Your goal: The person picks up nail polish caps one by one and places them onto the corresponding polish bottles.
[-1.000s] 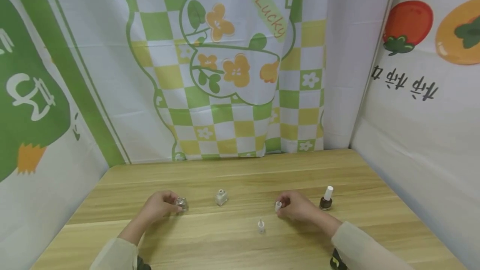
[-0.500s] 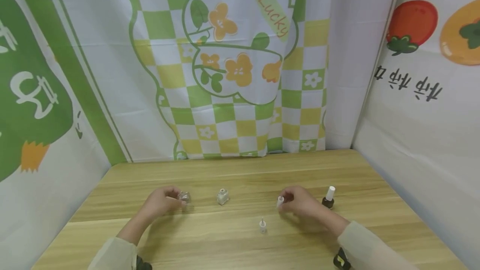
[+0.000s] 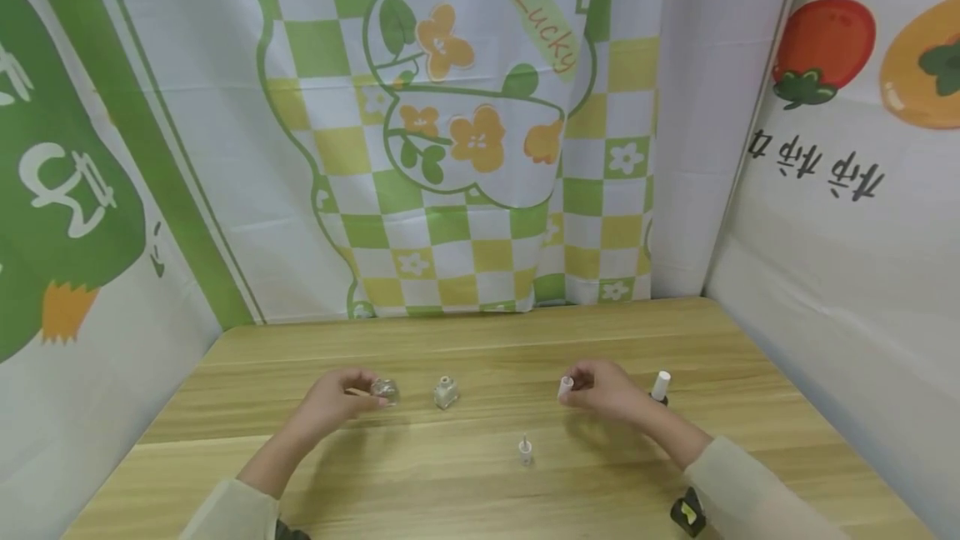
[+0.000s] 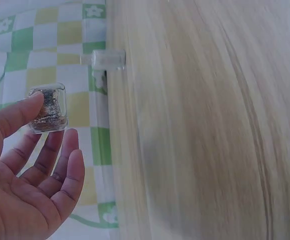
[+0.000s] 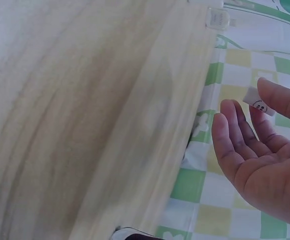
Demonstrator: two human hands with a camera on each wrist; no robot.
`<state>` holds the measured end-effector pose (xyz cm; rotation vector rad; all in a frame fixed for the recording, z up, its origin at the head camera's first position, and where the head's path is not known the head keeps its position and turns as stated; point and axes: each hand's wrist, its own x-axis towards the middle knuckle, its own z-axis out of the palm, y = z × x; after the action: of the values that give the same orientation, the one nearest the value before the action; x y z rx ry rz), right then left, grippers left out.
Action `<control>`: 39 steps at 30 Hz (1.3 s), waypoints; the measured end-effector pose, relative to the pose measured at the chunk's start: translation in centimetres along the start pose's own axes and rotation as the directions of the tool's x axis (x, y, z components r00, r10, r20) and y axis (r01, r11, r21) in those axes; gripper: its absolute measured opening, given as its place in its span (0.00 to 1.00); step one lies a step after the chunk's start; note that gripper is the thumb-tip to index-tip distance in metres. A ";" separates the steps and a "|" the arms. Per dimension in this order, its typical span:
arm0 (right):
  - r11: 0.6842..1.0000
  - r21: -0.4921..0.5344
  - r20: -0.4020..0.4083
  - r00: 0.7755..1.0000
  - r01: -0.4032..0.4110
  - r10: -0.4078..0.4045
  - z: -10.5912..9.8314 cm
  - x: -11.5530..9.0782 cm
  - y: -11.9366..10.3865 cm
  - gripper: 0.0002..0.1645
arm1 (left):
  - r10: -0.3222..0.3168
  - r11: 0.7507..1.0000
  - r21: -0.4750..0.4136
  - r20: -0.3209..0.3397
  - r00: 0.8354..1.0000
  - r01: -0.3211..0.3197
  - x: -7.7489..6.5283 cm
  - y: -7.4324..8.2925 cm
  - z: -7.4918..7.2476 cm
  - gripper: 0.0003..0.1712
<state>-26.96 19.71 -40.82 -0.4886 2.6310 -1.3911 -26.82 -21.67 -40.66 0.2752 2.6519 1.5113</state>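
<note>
on table (image 3: 420, 490), two bottles (image 3: 446, 394) (image 3: 661, 386), one loose cap (image 3: 526, 453), hands (image 3: 337, 397) (image 3: 606, 391) pinching third bottle (image 3: 386, 391), another cap (image 3: 566, 388)

We are wearing loose, pale cream clothing, its left sleeve (image 3: 234, 512) and right sleeve (image 3: 746, 486) both ending plainly partway along the forearms, and we are showing a black fitting (image 3: 289, 532) beside the left one and a black, angular block (image 3: 687, 512) with a yellow-green marking beside the right.

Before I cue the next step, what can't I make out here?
Dark bottle: base hidden behind the right forearm, head view.
Held cap: lettering too small, right wrist view.
Clear bottle: markings too small, same view.
Glitter bottle: partly hidden by the left thumb, left wrist view.
</note>
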 end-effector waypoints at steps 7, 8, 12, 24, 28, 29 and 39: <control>0.993 0.113 0.028 0.999 -0.020 0.017 -0.5 0.0 -0.5 0.14 | 0.009 0.999 -0.039 -0.013 1.000 -0.009 -0.2 1.3 0.8 0.18; 0.991 0.130 0.032 0.999 -0.019 0.015 -0.5 0.0 -0.5 0.15 | 0.015 0.999 -0.044 -0.012 1.000 -0.015 -0.2 1.4 1.0 0.18; 0.988 0.156 0.035 0.999 -0.003 -0.002 -0.8 -0.3 -0.7 0.17 | 0.033 0.997 -0.069 0.004 0.999 -0.033 -0.2 1.8 1.5 0.18; 0.983 0.184 0.015 1.000 0.016 -0.019 -0.9 -0.8 -1.9 0.17 | 0.127 0.982 -0.153 0.100 0.987 -0.111 -0.6 3.3 3.2 0.18; 0.980 0.195 0.017 0.999 0.025 -0.029 -0.8 -0.9 -2.3 0.17 | 0.145 0.976 -0.183 0.124 0.982 -0.121 -0.7 4.1 3.9 0.19; 0.979 0.201 0.015 0.999 0.029 -0.033 -0.8 -0.9 -2.4 0.17 | 0.149 0.974 -0.191 0.130 0.980 -0.123 -0.7 4.2 4.1 0.19; 0.971 0.226 0.009 0.997 0.072 -0.076 -0.5 -1.4 -3.5 0.17 | 0.201 0.959 -0.239 0.184 0.962 -0.154 -0.8 5.3 6.4 0.18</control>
<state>-25.05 18.77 -37.74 -0.5709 2.4215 -1.6740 -24.39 -13.82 -39.40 0.6327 2.3256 1.7097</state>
